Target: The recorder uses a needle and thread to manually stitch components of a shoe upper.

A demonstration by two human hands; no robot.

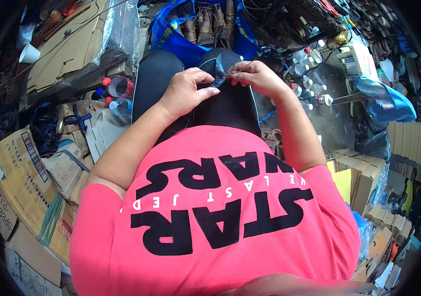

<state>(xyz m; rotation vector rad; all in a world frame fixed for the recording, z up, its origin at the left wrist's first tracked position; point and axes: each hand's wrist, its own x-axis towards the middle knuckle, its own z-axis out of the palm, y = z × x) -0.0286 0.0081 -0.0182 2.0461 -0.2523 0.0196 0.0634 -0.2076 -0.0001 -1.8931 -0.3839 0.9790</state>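
Over my lap, my left hand (pixel 189 90) pinches a small dark blue-grey piece (pixel 219 71) between thumb and fingers. It has a curved, gathered edge and looks like cloth or soft leather; I cannot make out its kind. Close by on its right side, the fingertips of my right hand (pixel 258 78) are pinched together. A thin dark strand, perhaps thread, runs near them, but what they grip is too small to tell. Both hands rest just above my black trouser legs (pixel 157 84).
Beyond my knees stands a blue bag (pixel 163 34) with brown lace-up boots (pixel 205 30). Plastic bottles stand at left (pixel 120 86) and right (pixel 301 66). Flattened cardboard (pixel 65 49), a worn carton (pixel 23 163) and stacked boxes (pixel 363 172) crowd both sides. A blue plastic bag (pixel 385 98) hangs at right.
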